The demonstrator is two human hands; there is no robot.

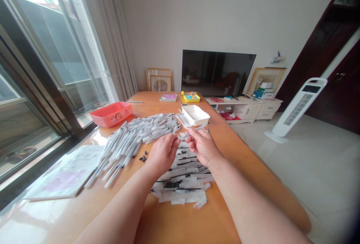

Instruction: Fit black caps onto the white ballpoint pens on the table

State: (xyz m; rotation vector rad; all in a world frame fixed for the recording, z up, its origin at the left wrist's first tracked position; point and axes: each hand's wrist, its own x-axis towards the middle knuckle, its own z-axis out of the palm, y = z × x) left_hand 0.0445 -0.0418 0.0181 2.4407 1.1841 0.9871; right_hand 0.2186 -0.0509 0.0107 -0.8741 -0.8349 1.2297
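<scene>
My right hand (201, 145) pinches a white pen (197, 128) that slants up toward the white tray. My left hand (164, 153) is closed at the pen's near end, fingertips meeting it just above the table. To the left lies a large heap of white pens (135, 137). Under both hands sits a pile of flat white and black wrappers or strips (182, 178). Several small black caps (143, 157) lie beside my left hand.
A white tray (195, 115) and a pink basket (111, 113) stand further back on the orange table (174, 221). Papers (67, 172) lie at the left edge by the window. A book, a yellow box, a TV and a fan stand beyond.
</scene>
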